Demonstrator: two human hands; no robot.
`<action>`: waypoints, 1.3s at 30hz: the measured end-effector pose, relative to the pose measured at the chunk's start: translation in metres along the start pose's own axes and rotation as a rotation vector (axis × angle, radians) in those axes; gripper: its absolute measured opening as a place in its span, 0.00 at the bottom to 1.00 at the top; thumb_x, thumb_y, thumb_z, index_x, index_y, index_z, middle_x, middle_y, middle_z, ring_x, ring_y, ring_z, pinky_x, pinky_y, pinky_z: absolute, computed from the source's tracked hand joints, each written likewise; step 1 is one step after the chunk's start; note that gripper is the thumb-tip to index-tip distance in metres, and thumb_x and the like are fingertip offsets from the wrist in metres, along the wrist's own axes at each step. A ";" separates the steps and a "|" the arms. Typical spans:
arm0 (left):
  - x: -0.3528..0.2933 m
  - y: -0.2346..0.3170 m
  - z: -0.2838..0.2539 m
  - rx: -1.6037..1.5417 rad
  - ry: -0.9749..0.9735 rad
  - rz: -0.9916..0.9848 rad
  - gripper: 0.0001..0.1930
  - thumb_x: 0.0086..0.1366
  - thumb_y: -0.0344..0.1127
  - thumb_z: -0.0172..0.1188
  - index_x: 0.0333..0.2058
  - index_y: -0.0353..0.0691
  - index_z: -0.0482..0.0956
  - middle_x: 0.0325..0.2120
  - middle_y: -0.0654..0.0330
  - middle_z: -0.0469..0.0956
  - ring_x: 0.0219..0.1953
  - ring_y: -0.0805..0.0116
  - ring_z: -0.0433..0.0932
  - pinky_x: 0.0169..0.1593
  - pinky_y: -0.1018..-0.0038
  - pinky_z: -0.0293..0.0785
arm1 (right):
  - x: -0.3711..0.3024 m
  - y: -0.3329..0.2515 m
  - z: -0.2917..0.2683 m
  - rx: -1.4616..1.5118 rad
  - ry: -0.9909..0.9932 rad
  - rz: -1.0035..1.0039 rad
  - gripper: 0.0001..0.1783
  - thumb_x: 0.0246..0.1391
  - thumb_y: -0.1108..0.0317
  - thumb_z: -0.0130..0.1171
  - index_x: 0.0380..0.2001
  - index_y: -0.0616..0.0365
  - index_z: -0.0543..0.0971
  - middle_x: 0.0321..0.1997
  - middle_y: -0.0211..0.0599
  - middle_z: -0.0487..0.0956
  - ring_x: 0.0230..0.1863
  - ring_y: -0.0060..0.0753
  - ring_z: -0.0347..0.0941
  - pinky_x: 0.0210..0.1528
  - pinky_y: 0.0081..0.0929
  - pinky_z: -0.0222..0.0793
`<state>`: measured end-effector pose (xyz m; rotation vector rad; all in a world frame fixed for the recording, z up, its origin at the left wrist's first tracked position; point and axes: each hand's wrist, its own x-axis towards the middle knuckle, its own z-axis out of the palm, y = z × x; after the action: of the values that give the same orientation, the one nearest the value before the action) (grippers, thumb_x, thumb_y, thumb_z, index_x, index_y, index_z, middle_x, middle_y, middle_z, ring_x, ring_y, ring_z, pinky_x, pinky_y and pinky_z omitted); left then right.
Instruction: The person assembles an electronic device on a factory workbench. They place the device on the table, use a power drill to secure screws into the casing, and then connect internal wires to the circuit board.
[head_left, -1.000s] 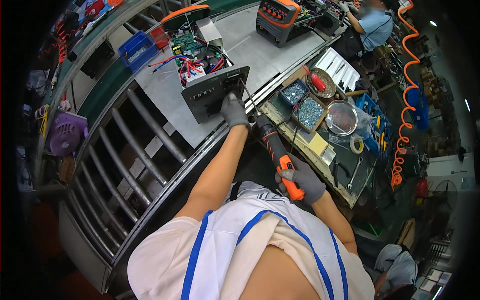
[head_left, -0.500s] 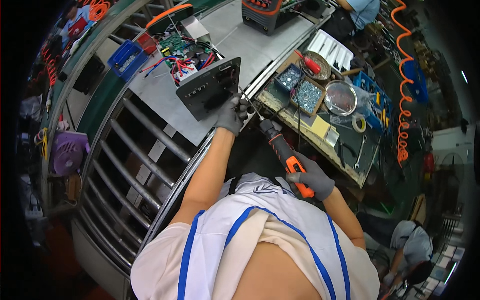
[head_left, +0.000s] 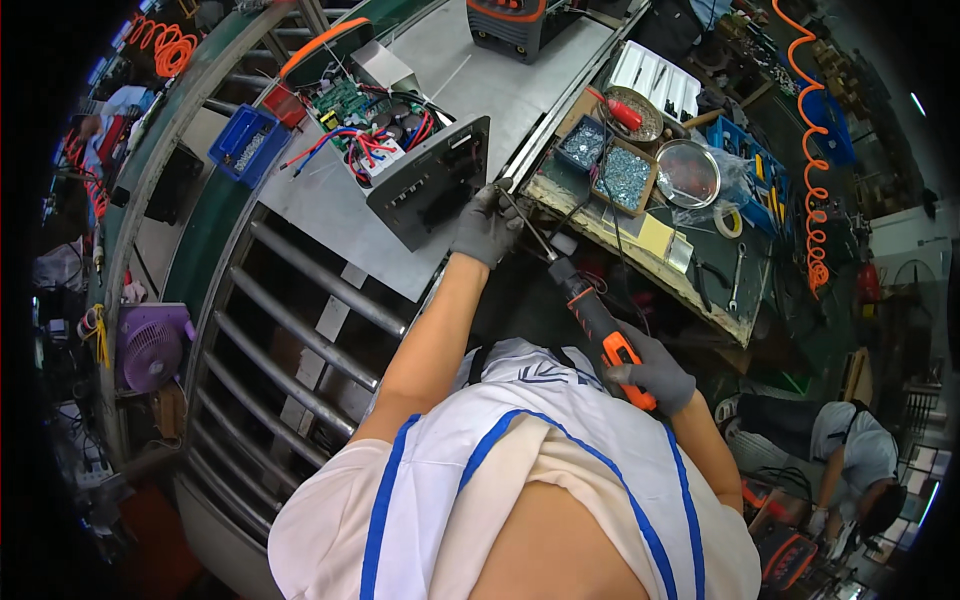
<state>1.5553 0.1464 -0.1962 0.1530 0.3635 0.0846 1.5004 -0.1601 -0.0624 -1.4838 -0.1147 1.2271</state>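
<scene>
My right hand point(head_left: 655, 372), in a grey glove, is wrapped round an orange-and-black cordless screwdriver point(head_left: 592, 312). Its long thin bit slants up and left to my left hand point(head_left: 486, 230), also gloved in grey. The left fingers are curled together at the bit's tip; whatever they pinch is too small to make out. Just left of them, a dark panel point(head_left: 425, 190) stands on edge on the metal worktop point(head_left: 325, 215). Behind the panel lies an open machine with a green circuit board point(head_left: 348, 103) and red and blue wires.
A side bench at right carries an open box of small metal fasteners point(head_left: 625, 178), a round dish point(head_left: 686, 173), a wrench point(head_left: 738, 275) and tape point(head_left: 728, 221). Metal rollers point(head_left: 305, 270) run at left, by a blue bin point(head_left: 248, 145). A co-worker point(head_left: 850, 435) bends at lower right.
The whole view has shifted a little. My left hand and the bit's tip sit slightly farther right of the panel. The right hand has moved slightly right and down, still gripping the screwdriver.
</scene>
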 end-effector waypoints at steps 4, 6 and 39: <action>0.006 0.006 -0.012 0.010 -0.092 -0.024 0.13 0.68 0.42 0.46 0.40 0.40 0.74 0.20 0.66 0.67 0.20 0.75 0.64 0.21 0.78 0.60 | 0.001 0.006 0.010 0.030 0.015 -0.029 0.45 0.37 0.71 0.62 0.62 0.56 0.57 0.30 0.36 0.71 0.21 0.24 0.69 0.24 0.24 0.68; 0.006 0.005 -0.010 0.028 -0.087 -0.043 0.13 0.68 0.41 0.47 0.40 0.39 0.73 0.20 0.66 0.67 0.20 0.75 0.63 0.21 0.79 0.59 | 0.002 0.010 0.014 0.040 0.025 -0.043 0.45 0.37 0.71 0.62 0.62 0.56 0.57 0.30 0.37 0.71 0.21 0.24 0.69 0.23 0.24 0.67; 0.292 -0.143 -0.063 1.507 0.451 -0.095 0.23 0.55 0.49 0.61 0.39 0.32 0.79 0.35 0.49 0.80 0.36 0.58 0.78 0.42 0.65 0.70 | -0.014 -0.004 -0.154 0.030 0.263 -0.112 0.47 0.35 0.68 0.64 0.62 0.61 0.58 0.40 0.35 0.73 0.37 0.24 0.71 0.43 0.24 0.68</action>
<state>1.8126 0.0456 -0.3793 1.6233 0.8283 -0.2763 1.6073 -0.2709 -0.0810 -1.5770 -0.0026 0.9313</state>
